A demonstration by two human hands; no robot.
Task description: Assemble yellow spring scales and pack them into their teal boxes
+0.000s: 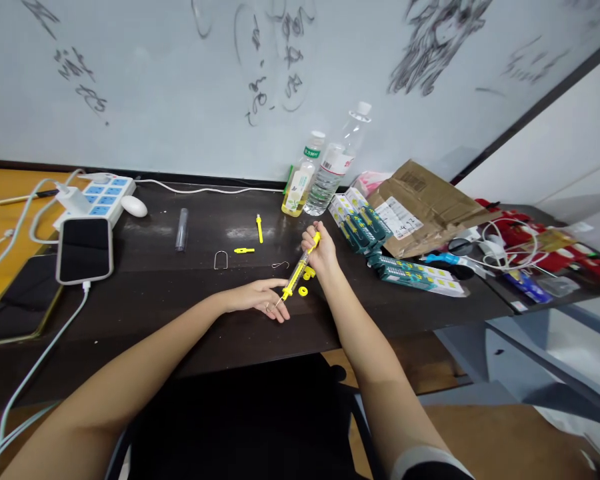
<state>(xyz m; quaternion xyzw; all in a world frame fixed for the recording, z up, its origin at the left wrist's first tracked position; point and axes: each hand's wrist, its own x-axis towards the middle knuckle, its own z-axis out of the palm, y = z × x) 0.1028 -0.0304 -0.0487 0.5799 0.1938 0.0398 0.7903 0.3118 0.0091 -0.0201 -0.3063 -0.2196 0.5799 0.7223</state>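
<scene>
My right hand (322,251) is closed around the upper yellow end of a slim clear tube tool with yellow fittings (297,272), which slants down to the left. A thin point sticks out of its lower end. Palm up, my left hand (260,298) lies by that point, its fingers stretched out and apart. Close by are small yellow round parts (303,291) and a bent wire piece (280,265). Farther left lie a U-shaped wire (221,261), a short yellow part (244,251), a longer yellow stick part (259,229) and a clear tube (181,231).
Two bottles, one with yellowish drink (299,183) and one clear (333,167), stand against the whiteboard. Several green-white boxes (420,275) and a brown parcel bag (425,200) are on the right. A phone (85,250), power strip (103,197) and cables occupy the left.
</scene>
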